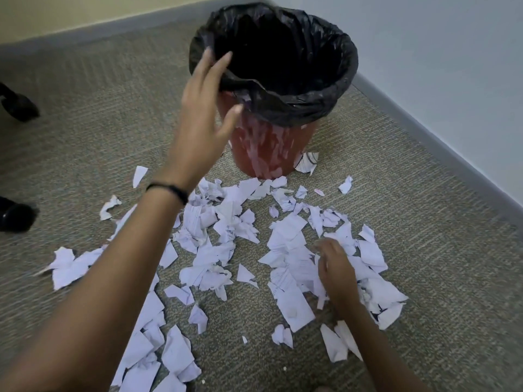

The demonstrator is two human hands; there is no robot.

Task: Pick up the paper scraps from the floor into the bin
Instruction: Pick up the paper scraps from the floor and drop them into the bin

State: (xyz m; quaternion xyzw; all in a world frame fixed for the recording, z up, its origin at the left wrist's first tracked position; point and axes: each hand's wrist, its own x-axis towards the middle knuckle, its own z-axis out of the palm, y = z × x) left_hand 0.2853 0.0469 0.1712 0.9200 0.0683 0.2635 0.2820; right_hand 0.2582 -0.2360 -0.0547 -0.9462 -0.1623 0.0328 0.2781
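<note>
A red bin [271, 148] lined with a black bag [300, 100] stands on the carpet near the wall corner. Torn white paper scraps [215, 244] lie scattered over the carpet in front of it. My left hand [203, 103] is raised by the bin's left rim, fingers spread and straight, holding nothing; its fingertips are level with the bag's edge. A black band circles that wrist. Down on the right, my right hand [335, 270] sits on a heap of scraps [294, 250] with its fingers curled into the paper.
Grey skirting [424, 137] runs along both walls behind and to the right of the bin. Two black chair castors [19, 108] sit at the left edge. Bare carpet [99, 123] lies to the bin's left and right.
</note>
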